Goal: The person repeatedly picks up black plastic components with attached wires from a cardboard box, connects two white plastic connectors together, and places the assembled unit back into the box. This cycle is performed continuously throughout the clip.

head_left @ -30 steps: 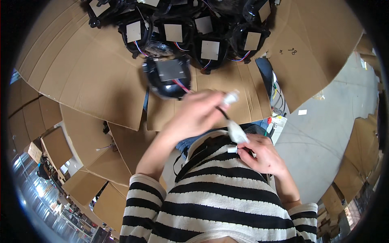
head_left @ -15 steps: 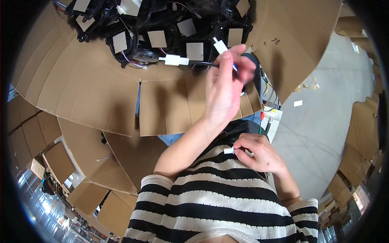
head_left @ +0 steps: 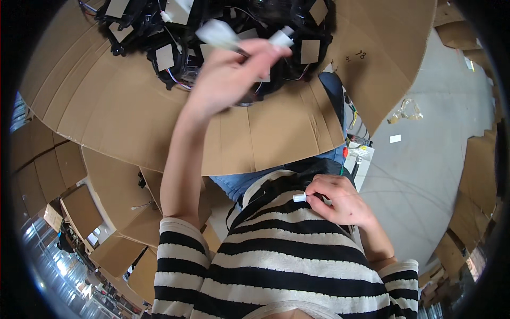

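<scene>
My left hand [head_left: 231,77] reaches over a big cardboard box and is closed on a short cable. A white plug connector [head_left: 281,37] sticks out past its fingertips, while another white connector [head_left: 219,34], smeared by motion, hangs at the other side of the hand. Beneath it lie several black plastic parts [head_left: 268,13] with pale square pads and thin wires. Close to my striped shirt, my right hand [head_left: 340,199] pinches a small white connector [head_left: 299,198] between thumb and fingers; how far it runs into the palm is hidden.
The cardboard box [head_left: 106,114] has a folded flap [head_left: 276,141] toward me. At its right stands a pale device [head_left: 362,165] with a red knob and wires. Clear plastic scrap [head_left: 411,109] and a white card [head_left: 395,139] lie on the grey floor. More cartons [head_left: 114,186] stand left.
My left hand has moved left and farther over the black parts, carrying the cable and its white connectors. My right hand stays in place with its small connector.
</scene>
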`<state>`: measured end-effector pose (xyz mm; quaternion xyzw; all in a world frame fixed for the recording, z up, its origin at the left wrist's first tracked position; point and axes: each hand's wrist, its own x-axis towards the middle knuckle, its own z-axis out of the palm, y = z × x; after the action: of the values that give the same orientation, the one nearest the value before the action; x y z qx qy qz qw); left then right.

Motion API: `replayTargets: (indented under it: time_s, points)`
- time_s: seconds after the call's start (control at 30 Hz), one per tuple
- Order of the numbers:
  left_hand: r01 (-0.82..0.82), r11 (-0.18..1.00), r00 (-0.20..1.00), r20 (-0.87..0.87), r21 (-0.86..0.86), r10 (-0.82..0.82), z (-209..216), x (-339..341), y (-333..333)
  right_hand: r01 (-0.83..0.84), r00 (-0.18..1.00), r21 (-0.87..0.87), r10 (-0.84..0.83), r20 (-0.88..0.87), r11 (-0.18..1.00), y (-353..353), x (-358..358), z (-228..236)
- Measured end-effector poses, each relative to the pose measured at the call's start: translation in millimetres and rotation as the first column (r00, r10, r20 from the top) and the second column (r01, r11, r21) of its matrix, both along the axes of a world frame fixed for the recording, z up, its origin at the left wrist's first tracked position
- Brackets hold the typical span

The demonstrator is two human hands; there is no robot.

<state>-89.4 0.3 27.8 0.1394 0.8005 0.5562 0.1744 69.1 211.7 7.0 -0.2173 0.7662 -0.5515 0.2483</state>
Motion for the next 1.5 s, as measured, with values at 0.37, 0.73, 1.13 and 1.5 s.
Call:
replayTargets:
  time_s: [0.37, 0.73, 1.13, 1.5]
  points:
    - [0.001, 0.964, 0.770, 0.615, 0.266, -0.170, -80, 152, -20, 0.154, 0.962, -0.044, -0.140, 0.233, 0.987, 5, -1, -18]
    - [0.095, 0.977, 0.863, 0.473, 0.192, -0.177, -69, 170, -20, 0.127, 0.900, -0.040, -0.098, 0.426, 0.991, -7, -5, -19]
    - [-0.089, 0.996, 0.968, -0.234, 0.012, 0.090, -71, 168, -3, 0.350, 0.703, -0.074, -0.210, 0.679, 0.934, -20, 7, -18]
    - [-0.155, 0.987, 0.956, -0.246, 0.050, 0.162, -77, 171, 2, 0.373, 0.737, -0.067, -0.252, 0.627, 0.925, -22, 8, -20]
